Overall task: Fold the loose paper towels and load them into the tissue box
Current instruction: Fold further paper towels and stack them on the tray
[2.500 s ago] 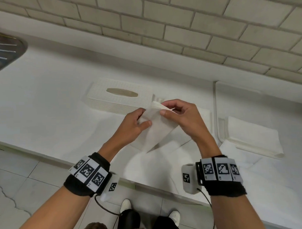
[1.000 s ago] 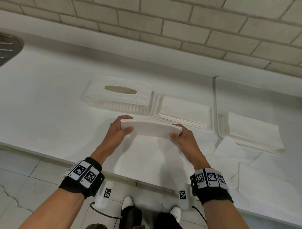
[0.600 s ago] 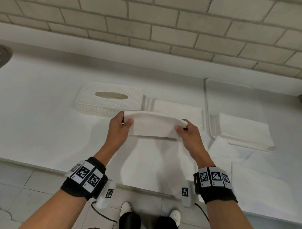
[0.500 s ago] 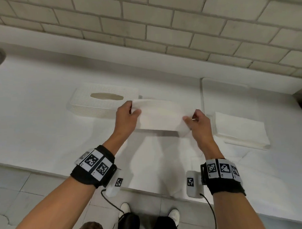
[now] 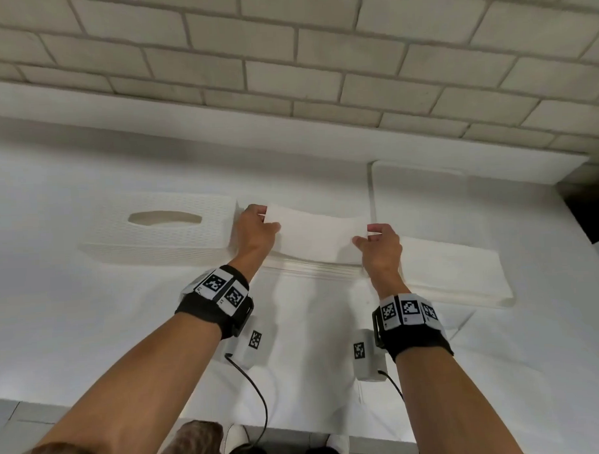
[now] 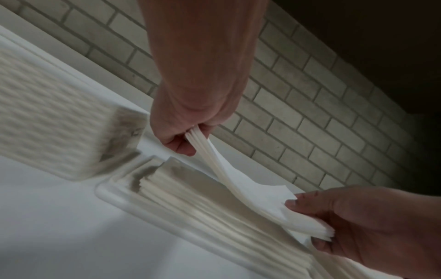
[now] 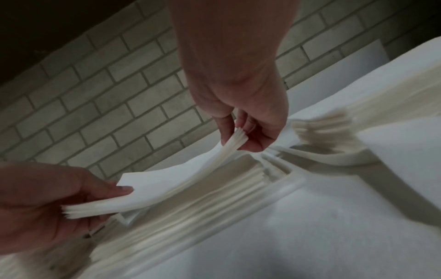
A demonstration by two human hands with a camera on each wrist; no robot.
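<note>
Carried forward, the folded towel (image 5: 317,233), pinched by left hand (image 5: 256,232) and right hand (image 5: 380,249), hangs over the stack (image 6: 203,200) below, needing lowering squarely.

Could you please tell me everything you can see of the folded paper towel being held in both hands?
The folded paper towel is a white, soft, oblong wad of several layers, its edges showing as thin stacked leaves. The left hand pinches one end and the right hand the other; its middle sags between them. It hangs just above the stack of folded towels in the open tray, beside the tissue box cover.
</note>
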